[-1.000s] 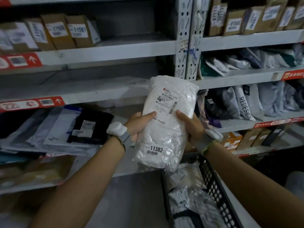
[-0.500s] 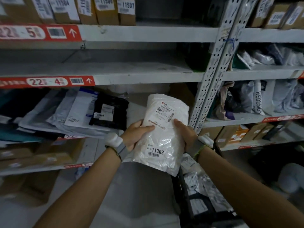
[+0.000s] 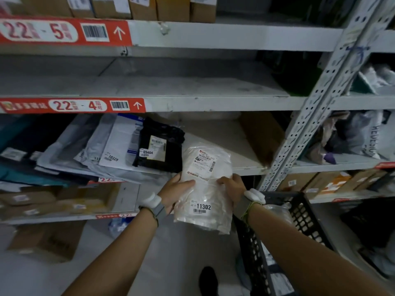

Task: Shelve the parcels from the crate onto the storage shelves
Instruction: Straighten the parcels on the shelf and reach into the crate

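A white plastic parcel (image 3: 205, 189) labelled 11302 is upright in front of the shelf (image 3: 245, 169) under the 22-4 tag. My left hand (image 3: 174, 189) grips its left edge and my right hand (image 3: 232, 184) grips its right edge, thumbs on the front. The parcel's top overlaps the shelf's bare right part, beside a black parcel (image 3: 159, 146) marked 09404. The black crate (image 3: 299, 218) stands low on the right behind my right forearm, with more bagged parcels inside.
White and grey mailers (image 3: 102, 150) lie piled on the same shelf's left part. The 22-4 shelf (image 3: 192, 86) above is bare. Cardboard boxes (image 3: 171, 7) line the 22-5 level. A perforated steel upright (image 3: 320, 99) divides the bays; bags fill the right bay.
The view has moved closer and lower toward the shelves. Both hands have carried the white parcel forward, so its top now overlaps the shelf under the 22-4 tag.
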Demonstrator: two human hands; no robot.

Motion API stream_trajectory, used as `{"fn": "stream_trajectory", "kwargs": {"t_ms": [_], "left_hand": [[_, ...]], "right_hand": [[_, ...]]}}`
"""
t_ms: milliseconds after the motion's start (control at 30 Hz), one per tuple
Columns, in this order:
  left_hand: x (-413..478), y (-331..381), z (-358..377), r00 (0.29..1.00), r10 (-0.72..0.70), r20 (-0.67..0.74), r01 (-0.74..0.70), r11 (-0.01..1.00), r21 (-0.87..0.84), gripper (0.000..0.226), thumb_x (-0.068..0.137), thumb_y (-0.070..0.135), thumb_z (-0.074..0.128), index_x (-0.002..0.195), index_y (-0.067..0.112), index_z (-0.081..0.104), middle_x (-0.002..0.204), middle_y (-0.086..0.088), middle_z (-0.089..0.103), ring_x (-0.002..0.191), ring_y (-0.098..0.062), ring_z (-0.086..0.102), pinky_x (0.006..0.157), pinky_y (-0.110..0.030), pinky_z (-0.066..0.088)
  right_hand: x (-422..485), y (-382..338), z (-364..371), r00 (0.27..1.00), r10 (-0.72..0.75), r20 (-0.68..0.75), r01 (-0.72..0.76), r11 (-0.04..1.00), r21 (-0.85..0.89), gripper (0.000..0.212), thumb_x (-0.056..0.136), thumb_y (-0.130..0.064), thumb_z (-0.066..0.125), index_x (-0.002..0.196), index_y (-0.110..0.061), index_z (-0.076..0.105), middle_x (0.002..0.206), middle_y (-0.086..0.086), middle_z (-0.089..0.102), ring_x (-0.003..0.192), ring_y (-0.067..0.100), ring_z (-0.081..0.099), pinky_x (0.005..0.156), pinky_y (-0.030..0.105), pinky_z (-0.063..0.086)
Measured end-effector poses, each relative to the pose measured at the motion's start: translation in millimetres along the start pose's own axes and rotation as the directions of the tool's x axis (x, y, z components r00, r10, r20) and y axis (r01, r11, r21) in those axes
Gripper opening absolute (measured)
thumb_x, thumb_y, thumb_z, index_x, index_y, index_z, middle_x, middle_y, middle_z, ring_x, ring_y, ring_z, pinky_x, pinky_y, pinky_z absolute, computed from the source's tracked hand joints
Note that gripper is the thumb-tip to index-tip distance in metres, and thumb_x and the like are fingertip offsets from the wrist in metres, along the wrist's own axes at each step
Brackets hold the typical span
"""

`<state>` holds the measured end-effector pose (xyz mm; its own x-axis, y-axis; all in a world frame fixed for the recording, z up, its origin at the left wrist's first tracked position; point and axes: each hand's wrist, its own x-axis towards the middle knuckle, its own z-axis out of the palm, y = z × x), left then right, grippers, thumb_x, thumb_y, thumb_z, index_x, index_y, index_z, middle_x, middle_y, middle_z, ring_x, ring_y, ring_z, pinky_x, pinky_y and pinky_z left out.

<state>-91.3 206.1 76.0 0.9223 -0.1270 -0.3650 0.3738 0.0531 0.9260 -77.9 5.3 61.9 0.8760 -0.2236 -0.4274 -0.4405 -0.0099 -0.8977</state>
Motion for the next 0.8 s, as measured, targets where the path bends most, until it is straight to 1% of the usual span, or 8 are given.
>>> {"fn": "stream_trajectory", "kwargs": {"t_ms": [100, 233, 333, 400, 500, 667, 733, 800], "left_hand": [[34.5, 13.8, -9.0, 0.999, 0.024, -0.047, -0.023, 0.999, 0.028, 0.024, 0.09, 0.008, 0.066, 0.11, 0.021, 0.067, 0.115, -0.007, 0.072, 0.104, -0.025, 0.068, 0.097, -0.042, 0.053], [85.9, 32.7, -20.1, 0.997, 0.026, -0.078, -0.024, 0.999, 0.025, 0.03, 0.087, 0.014, 0.069, 0.111, 0.031, 0.069, 0.114, -0.001, 0.073, 0.106, -0.023, 0.069, 0.097, -0.044, 0.053], [129.9, 44.9, -27.6, 0.994, 0.037, -0.099, -0.034, 0.999, 0.038, 0.029, 0.089, 0.015, 0.066, 0.108, 0.036, 0.069, 0.114, 0.002, 0.073, 0.107, -0.022, 0.068, 0.099, -0.044, 0.051], [157.6, 48.3, -33.5, 0.994, 0.048, -0.1, -0.042, 0.997, 0.06, 0.034, 0.091, 0.015, 0.063, 0.114, 0.039, 0.067, 0.118, 0.004, 0.071, 0.108, -0.018, 0.067, 0.099, -0.041, 0.051], [190.9, 46.0, -48.1, 0.984, 0.049, -0.172, -0.006, 0.97, 0.245, 0.053, 0.09, 0.028, 0.067, 0.141, 0.031, 0.051, 0.125, 0.005, 0.064, 0.113, -0.015, 0.061, 0.105, -0.04, 0.047], [198.5, 27.1, -92.6, 0.791, 0.389, -0.471, 0.229, 0.526, 0.819, 0.063, 0.08, 0.059, 0.056, 0.135, 0.029, 0.053, 0.144, -0.009, 0.05, 0.136, -0.036, 0.042, 0.111, -0.05, 0.034], [187.1, 27.3, -110.5, 0.718, 0.334, -0.611, 0.375, 0.553, 0.744, 0.075, 0.079, 0.052, 0.064, 0.147, 0.03, 0.041, 0.157, -0.01, 0.032, 0.146, -0.036, 0.023, 0.114, -0.053, 0.021], [177.7, 25.5, -133.3, 0.717, 0.252, -0.651, 0.337, 0.691, 0.639, 0.077, 0.083, 0.037, 0.072, 0.15, 0.027, 0.036, 0.153, -0.013, 0.037, 0.139, -0.035, 0.034, 0.109, -0.047, 0.033]], "right_hand": [[27.9, -17.1, 15.0, 0.997, -0.058, 0.041, 0.056, 0.997, 0.055, 0.056, 0.082, -0.023, 0.069, 0.133, -0.023, 0.045, 0.119, 0.008, 0.06, 0.101, 0.032, 0.062, 0.092, 0.049, 0.054], [72.7, -38.2, 34.1, 0.981, -0.156, 0.116, 0.148, 0.986, 0.071, 0.035, 0.076, -0.031, 0.066, 0.106, -0.034, 0.049, 0.11, 0.006, 0.063, 0.097, 0.033, 0.065, 0.086, 0.057, 0.056], [116.7, -44.0, 47.5, 0.955, -0.22, 0.201, 0.201, 0.973, 0.111, 0.052, 0.085, -0.025, 0.066, 0.132, -0.031, 0.044, 0.119, 0.012, 0.06, 0.109, 0.035, 0.062, 0.092, 0.056, 0.053], [152.2, -47.3, 50.9, 0.955, -0.202, 0.217, 0.22, 0.973, -0.062, 0.068, 0.094, -0.025, 0.062, 0.152, -0.029, 0.026, 0.139, 0.013, 0.05, 0.126, 0.036, 0.052, 0.104, 0.052, 0.045], [199.7, -44.9, 57.1, 0.956, -0.113, 0.271, 0.239, 0.835, -0.496, 0.103, 0.079, -0.076, 0.049, 0.158, -0.021, 0.012, 0.161, 0.012, 0.018, 0.147, 0.031, 0.023, 0.119, 0.046, 0.025], [220.3, -27.7, 94.5, 0.963, -0.18, 0.202, 0.262, 0.806, -0.531, 0.059, 0.105, -0.037, 0.03, 0.158, -0.025, 0.01, 0.162, 0.006, 0.021, 0.148, 0.028, 0.024, 0.12, 0.042, 0.023], [232.9, -27.2, 101.1, 0.951, -0.176, 0.254, 0.292, 0.783, -0.549, 0.062, 0.104, -0.045, 0.024, 0.158, -0.029, 0.0, 0.164, 0.001, 0.016, 0.15, 0.025, 0.018, 0.123, 0.043, 0.016], [239.7, -29.7, 108.1, 0.941, -0.107, 0.32, 0.286, 0.757, -0.587, 0.059, 0.106, -0.045, 0.02, 0.158, -0.029, -0.004, 0.164, -0.004, 0.014, 0.151, 0.019, 0.015, 0.123, 0.039, 0.007]]}}
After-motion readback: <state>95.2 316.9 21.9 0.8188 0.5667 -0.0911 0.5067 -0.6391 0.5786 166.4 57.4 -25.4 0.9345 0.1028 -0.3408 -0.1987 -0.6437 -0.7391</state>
